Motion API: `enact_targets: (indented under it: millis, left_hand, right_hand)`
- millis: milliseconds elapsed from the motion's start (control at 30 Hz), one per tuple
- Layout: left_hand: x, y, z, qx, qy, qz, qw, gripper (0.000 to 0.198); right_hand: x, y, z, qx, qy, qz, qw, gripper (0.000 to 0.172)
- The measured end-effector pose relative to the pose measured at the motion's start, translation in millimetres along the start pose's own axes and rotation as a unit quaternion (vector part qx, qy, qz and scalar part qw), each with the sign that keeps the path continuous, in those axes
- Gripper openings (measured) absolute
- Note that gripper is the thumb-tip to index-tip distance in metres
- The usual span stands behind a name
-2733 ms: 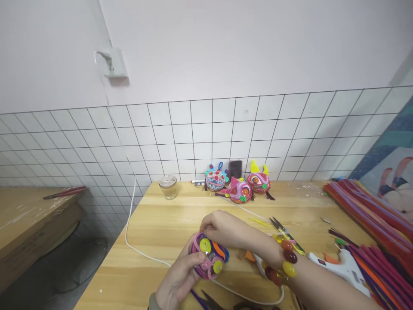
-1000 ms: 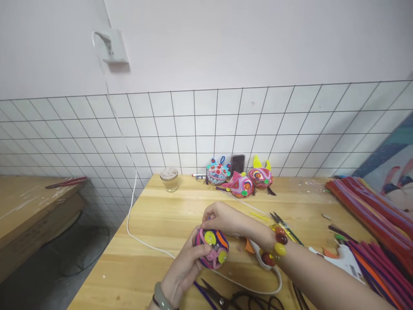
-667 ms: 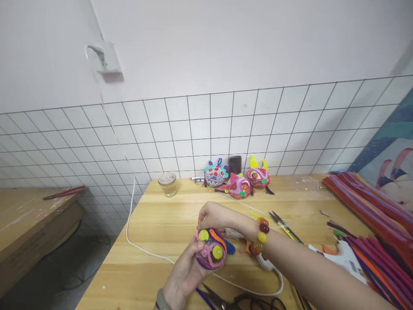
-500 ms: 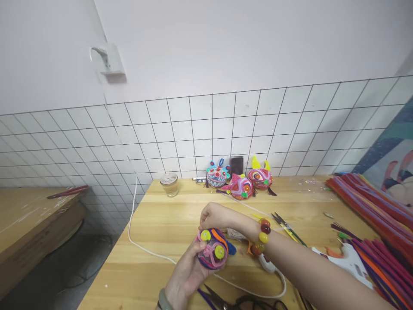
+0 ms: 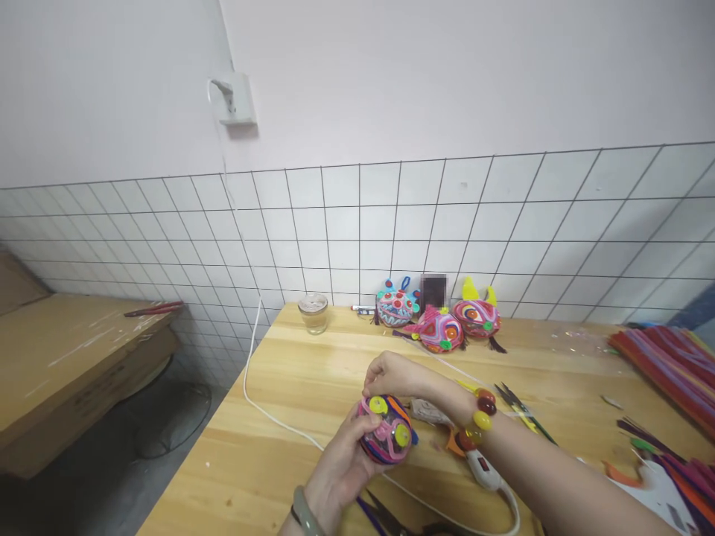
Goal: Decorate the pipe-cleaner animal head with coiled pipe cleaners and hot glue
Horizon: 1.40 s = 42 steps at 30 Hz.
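My left hand [image 5: 347, 454] is closed around a round craft ornament [image 5: 385, 432], its thumb pressed on the front. Pink, orange, blue and purple fuzzy strips cover the ornament, with two yellow buttons on its face. At its upper left edge, the fingers of my right hand [image 5: 385, 374] are pinched together; whatever is between them is hidden. A bead bracelet [image 5: 481, 420] circles my right wrist. Below the ornament lie black scissors [image 5: 385, 515], partly cut off by the frame. Beneath my right forearm is a white power strip [image 5: 485, 470].
Three finished-looking ornaments, one blue [image 5: 398, 307], one pink [image 5: 440, 331] and one with yellow horns [image 5: 477, 316], stand by the tiled wall. A glass cup [image 5: 313, 314] is at the back left. Fuzzy stems [image 5: 664, 372], a glue gun [image 5: 653, 491] and pliers [image 5: 522, 409] lie right. A white cord [image 5: 279, 424] crosses the table.
The camera view has turned left, so everything appears shifted to the right. Both hands keep nearly the same hold on the ornament.
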<state>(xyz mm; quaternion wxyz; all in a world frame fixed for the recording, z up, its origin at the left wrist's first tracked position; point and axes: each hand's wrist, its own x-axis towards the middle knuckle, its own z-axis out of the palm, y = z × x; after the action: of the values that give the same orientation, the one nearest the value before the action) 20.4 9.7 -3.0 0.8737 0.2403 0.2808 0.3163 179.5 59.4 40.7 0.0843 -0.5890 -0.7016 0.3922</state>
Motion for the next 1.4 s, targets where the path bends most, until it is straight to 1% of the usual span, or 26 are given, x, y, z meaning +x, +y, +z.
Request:
enact_targets:
  millis: [200, 300, 400, 500, 600, 767, 967, 1167, 1233, 1400]
  left_hand:
    - [-2.2, 0.0, 10.4, 0.041, 0.018, 0.081, 0.996, 0.044]
    - [-4.0, -0.1, 13.9, 0.06, 0.012, 0.105, 0.993, 0.052]
    - [-6.3, -0.5, 15.3, 0.096, 0.001, 0.117, 0.989, 0.053]
    - [-8.4, 0.0, 16.4, 0.115, -0.007, 0.115, 0.987, 0.053]
    - [-9.7, 1.7, 17.9, 0.122, -0.013, 0.107, 0.987, 0.056]
    - [-9.4, 3.6, 18.2, 0.129, -0.002, 0.103, 0.986, 0.058]
    - [-7.4, 0.9, 14.1, 0.126, -0.005, 0.109, 0.986, 0.054]
    - [-5.2, -0.4, 11.9, 0.113, -0.03, 0.085, 0.989, 0.052]
    - [-4.4, 0.0, 11.4, 0.11, -0.034, 0.079, 0.99, 0.053]
    - [0.3, -2.7, 6.6, 0.105, -0.023, 0.081, 0.991, 0.056]
  right_hand:
    - [-14.0, -8.8, -4.6, 0.044, 0.028, -0.03, 0.998, 0.016]
    - [-24.8, -14.4, -9.4, 0.077, 0.039, -0.05, 0.995, 0.013]
    - [-33.3, -18.9, -13.3, 0.102, 0.031, -0.062, 0.992, 0.015]
    - [-35.6, -21.3, -12.6, 0.119, 0.02, -0.061, 0.991, 0.015]
    - [-32.4, -20.6, -7.1, 0.137, 0.015, -0.055, 0.989, 0.015]
    - [-26.6, -15.0, 0.0, 0.145, 0.022, -0.046, 0.988, 0.014]
    - [-28.4, -13.0, 0.6, 0.13, 0.028, -0.046, 0.99, 0.012]
    - [-29.5, -16.3, -0.7, 0.098, 0.027, -0.048, 0.994, 0.008]
    - [-29.3, -16.8, -1.5, 0.089, 0.018, -0.049, 0.995, 0.006]
    - [-27.1, -14.7, -3.6, 0.074, -0.02, -0.057, 0.995, 0.004]
